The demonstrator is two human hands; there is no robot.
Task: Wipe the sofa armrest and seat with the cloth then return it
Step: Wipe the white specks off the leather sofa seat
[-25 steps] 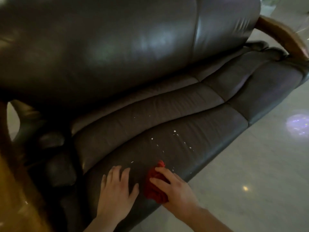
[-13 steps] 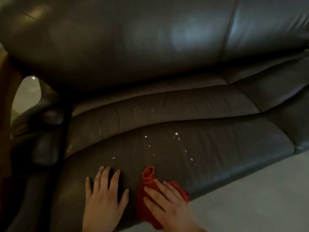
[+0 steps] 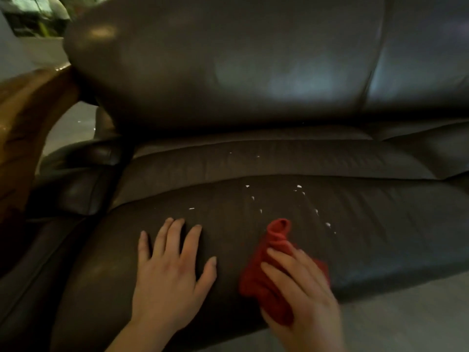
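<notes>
left hand (image 3: 170,273) lies flat on the seat cushion (image 3: 380,240), fingers spread, holding nothing. right hand (image 3: 302,295) presses the red cloth (image 3: 266,280) onto the cushion near its front edge with straight fingers; its thumb is hidden. white specks (image 3: 299,186) lie just beyond the cloth. the wooden armrest (image 3: 28,123) stands at the far left.

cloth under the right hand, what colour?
Red, plain with no pattern; the cloth shows clearly in the head view, the only one.
</notes>
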